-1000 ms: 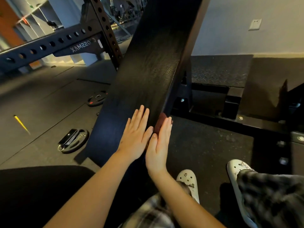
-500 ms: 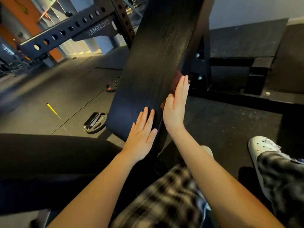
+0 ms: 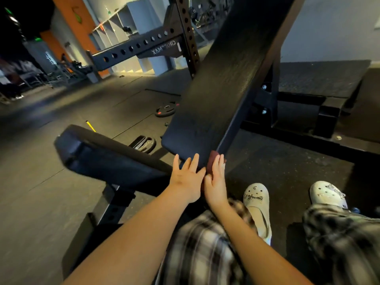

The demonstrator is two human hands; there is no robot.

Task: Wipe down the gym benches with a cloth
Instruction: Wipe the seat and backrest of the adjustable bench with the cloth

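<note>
Hands side by side, both flat: left hand [image 3: 186, 179] on the low end of the tilted bench backrest [image 3: 216, 89], right hand [image 3: 216, 185] pressing a dark red cloth [image 3: 212, 161] against its side edge.

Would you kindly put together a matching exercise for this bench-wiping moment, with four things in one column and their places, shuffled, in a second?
Things:
1. left hand
2. cloth
3. red-marked weight plate
4. white shoes

Places:
A. lying on the floor, left of the backrest
B. under the right hand, against the backrest's side edge
C. flat on the backrest's front face, near its lower end
D. worn, on the floor right of the backrest

Pairs: 1-C, 2-B, 3-A, 4-D
</note>
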